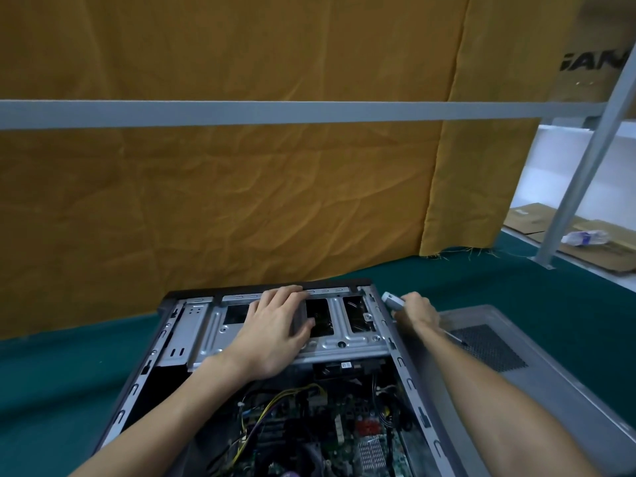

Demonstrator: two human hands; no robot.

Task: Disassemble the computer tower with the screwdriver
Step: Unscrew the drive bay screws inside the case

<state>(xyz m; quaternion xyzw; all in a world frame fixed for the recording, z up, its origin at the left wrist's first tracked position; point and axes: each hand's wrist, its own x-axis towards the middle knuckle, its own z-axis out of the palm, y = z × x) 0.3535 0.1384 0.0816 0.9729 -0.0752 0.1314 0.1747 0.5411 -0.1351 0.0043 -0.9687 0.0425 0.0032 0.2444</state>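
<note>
The computer tower lies on its side, open, on a green mat. Its silver metal drive cage fills the far end, and the motherboard with yellow and black cables shows at the near end. My left hand lies on the drive cage, fingers curled over a grey handle-like part there. My right hand grips the grey-handled screwdriver at the tower's far right corner; its shaft points back toward me over the side panel.
The removed grey side panel with a mesh vent lies right of the tower. A mustard cloth hangs behind, crossed by a grey metal bar. A slanted metal post, cardboard and a plastic bottle are at far right.
</note>
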